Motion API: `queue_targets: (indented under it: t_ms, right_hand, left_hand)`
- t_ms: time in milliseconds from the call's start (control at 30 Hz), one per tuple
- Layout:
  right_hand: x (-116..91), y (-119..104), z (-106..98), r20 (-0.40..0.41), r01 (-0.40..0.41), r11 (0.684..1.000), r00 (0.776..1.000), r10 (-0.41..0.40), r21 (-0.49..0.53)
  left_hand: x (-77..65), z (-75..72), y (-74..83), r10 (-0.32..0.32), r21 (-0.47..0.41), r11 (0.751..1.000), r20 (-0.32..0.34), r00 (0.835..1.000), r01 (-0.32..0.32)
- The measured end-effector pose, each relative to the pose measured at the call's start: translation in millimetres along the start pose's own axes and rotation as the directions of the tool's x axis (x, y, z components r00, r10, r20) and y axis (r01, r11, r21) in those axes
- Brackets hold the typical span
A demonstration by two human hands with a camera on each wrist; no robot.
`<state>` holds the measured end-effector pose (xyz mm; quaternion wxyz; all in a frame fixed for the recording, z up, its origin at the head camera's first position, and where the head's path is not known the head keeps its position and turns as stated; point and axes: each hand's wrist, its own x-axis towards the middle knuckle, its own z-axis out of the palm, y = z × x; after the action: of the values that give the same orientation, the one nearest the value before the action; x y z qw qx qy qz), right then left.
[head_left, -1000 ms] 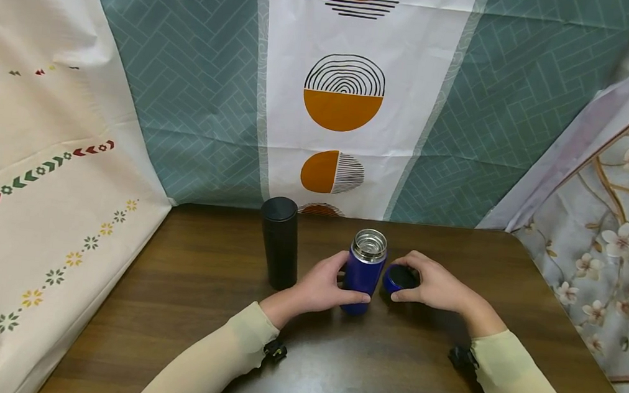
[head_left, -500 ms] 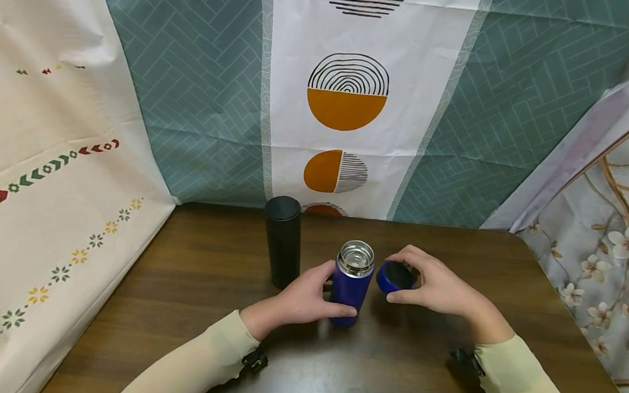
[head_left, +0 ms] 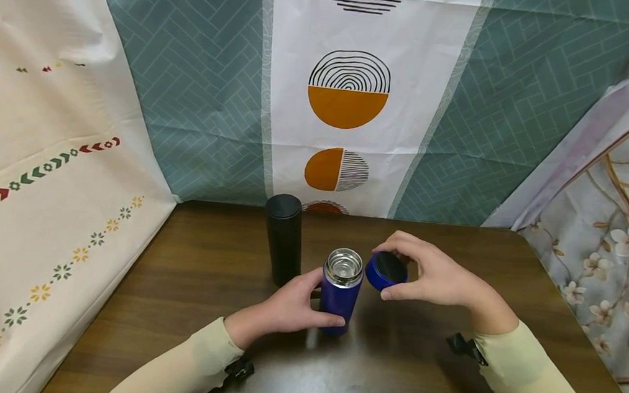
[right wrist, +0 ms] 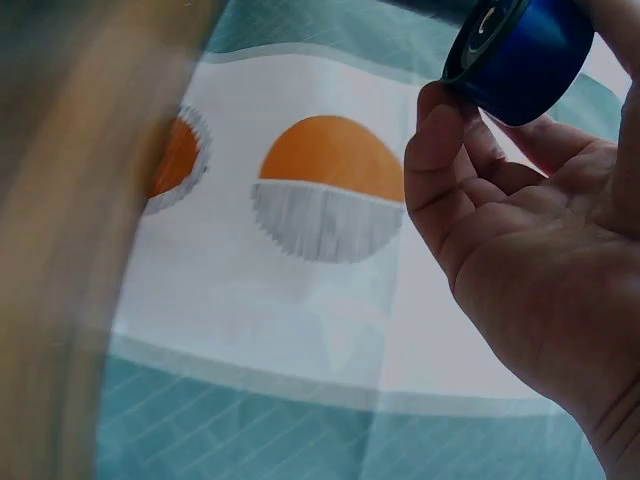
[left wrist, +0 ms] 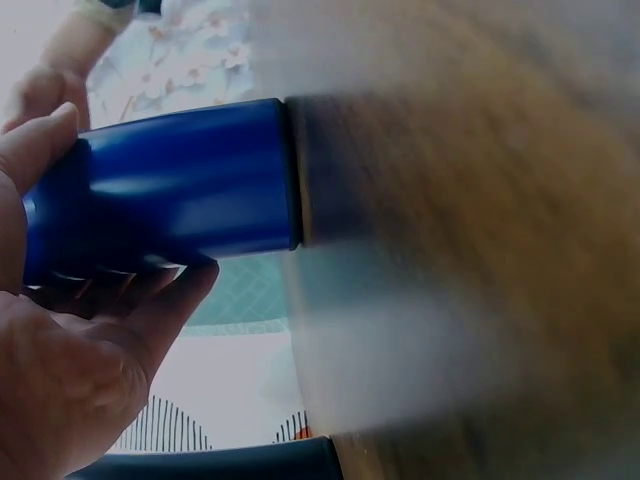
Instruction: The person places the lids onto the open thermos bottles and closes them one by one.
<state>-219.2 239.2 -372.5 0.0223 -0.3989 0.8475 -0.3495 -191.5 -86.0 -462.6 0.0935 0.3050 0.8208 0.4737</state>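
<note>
My left hand (head_left: 289, 306) grips a blue thermos bottle (head_left: 338, 301) by its side, the thumb across its near face. The bottle is upright and its steel mouth is uncovered. In the left wrist view the blue body (left wrist: 180, 185) has its dark base at or very near the tabletop. My right hand (head_left: 442, 277) holds a blue lid with a black top (head_left: 386, 271) between thumb and fingers. The lid is tilted and raised, just right of the bottle's mouth and apart from it. In the right wrist view the lid's (right wrist: 530, 60) underside partly shows.
A tall black tumbler (head_left: 284, 240) stands on the brown wooden table (head_left: 220, 250), behind and left of the bottle. Patterned cloths (head_left: 217, 88) hang at the back and both sides.
The left hand has brought the bottle to the left and nearer to me. The right hand has moved the lid slightly left and up, and it now tilts more toward the bottle.
</note>
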Motion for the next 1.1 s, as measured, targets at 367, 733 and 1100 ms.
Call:
queue_targets:
  t_ms: [367, 733, 1100]
  right_hand:
    - [20.3, -29.4, -30.9, 0.083, 0.056, 0.996, 0.995, -0.061, 0.063]
    - [35.5, -47.2, -31.0, 0.154, 0.103, 0.991, 0.981, -0.115, 0.081]
    - [43.0, -55.5, -23.2, 0.179, 0.122, 0.989, 0.975, -0.134, 0.080]
  left_hand:
    - [-4.2, 0.4, -0.3, 0.051, -0.004, 0.999, 0.027, 0.998, -0.051]
    - [-6.8, 2.6, 0.2, 0.087, -0.010, 0.996, 0.050, 0.995, -0.086]
    - [-6.8, 3.8, -0.1, 0.097, -0.018, 0.995, 0.073, 0.993, -0.096]
